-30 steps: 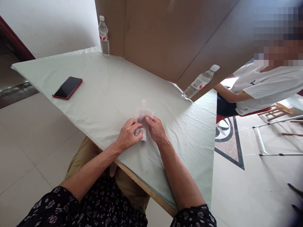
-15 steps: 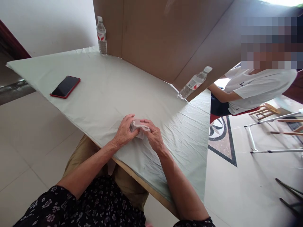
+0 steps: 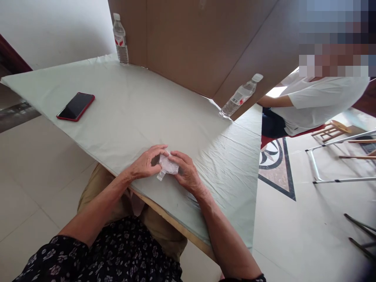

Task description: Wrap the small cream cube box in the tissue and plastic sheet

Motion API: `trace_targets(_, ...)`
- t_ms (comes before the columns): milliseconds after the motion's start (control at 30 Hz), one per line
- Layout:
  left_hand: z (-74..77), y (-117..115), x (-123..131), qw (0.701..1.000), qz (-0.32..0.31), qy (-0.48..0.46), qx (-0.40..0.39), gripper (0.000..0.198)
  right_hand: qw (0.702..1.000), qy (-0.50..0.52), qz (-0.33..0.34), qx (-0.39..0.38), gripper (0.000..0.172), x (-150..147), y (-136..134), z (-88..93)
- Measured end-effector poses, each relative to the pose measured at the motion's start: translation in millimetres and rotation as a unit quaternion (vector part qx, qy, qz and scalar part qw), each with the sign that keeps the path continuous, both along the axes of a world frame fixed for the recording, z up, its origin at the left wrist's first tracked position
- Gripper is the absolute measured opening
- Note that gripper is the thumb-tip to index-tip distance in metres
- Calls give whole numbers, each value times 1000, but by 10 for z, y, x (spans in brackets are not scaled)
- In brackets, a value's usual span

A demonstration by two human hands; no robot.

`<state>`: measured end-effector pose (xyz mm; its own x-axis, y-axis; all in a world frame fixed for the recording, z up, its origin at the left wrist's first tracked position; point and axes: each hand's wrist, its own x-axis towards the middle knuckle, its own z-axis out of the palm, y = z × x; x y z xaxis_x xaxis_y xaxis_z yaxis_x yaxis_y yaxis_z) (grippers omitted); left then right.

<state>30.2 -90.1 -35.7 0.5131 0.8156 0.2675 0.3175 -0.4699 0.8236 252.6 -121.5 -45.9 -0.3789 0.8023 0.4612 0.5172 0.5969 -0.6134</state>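
Note:
Both hands meet over a small crumpled white plastic packet [image 3: 168, 167] near the front edge of the table [image 3: 123, 113], which is covered in pale green cloth. My left hand [image 3: 144, 162] pinches the packet's left side with thumb and fingertips. My right hand [image 3: 185, 172] grips its right side with curled fingers. A short strip of the packet hangs down toward the table edge.
A red phone [image 3: 75, 106] lies at the table's left. One water bottle [image 3: 120, 39] stands at the back, another bottle [image 3: 239, 97] leans against a large cardboard screen [image 3: 190, 43]. A person in a white shirt [image 3: 320, 103] sits at the right beyond the table.
The packet, held up and partly unfolded a second ago, is now folded down small between both hands. Both hands have drifted slightly toward the table edge.

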Motion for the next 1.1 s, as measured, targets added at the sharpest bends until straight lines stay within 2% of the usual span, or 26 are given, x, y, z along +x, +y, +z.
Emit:
trace_targets(100,4,-11,-56,998,-28,27,39,60,999,41,-9,-31,38,-14,39,-3)
trace_targets(200,16,52,-11,999,-20,22,38,57,986,121,-36,-108,29,-37,108,72)
trace_targets(333,96,243,82,997,-15,-9,-71,45,934,217,-66,-276,30,-81,235,183)
trace_targets(400,121,334,126,992,-24,-28,-118,47,918,223,-75,-320,33,-96,306,198)
trace_targets(567,40,406,279,987,29,-64,-141,64,942,164,-159,-245,35,-91,428,121)
trace_targets(633,-20,392,340,985,53,-74,-150,70,941,178,-158,-239,30,-75,434,87)
trace_targets(700,-67,380,381,980,64,-91,-165,76,934,213,-164,-237,34,-56,413,75)
trace_targets(767,-90,373,400,973,71,-113,-186,81,930,228,-205,-204,40,-38,373,86)
trace_targets(833,-90,365,404,967,75,-130,-205,85,935,212,-241,-151,39,-23,330,103)
trace_targets(900,-75,354,404,965,78,-137,-211,89,948,178,-235,-118,35,-11,297,106)
trace_targets(967,-61,342,404,964,77,-140,-210,89,961,146,-202,-120,35,0,282,87)
trace_targets(1100,-71,330,412,963,78,-153,-209,87,972,95,-138,-163,52,37,292,27)
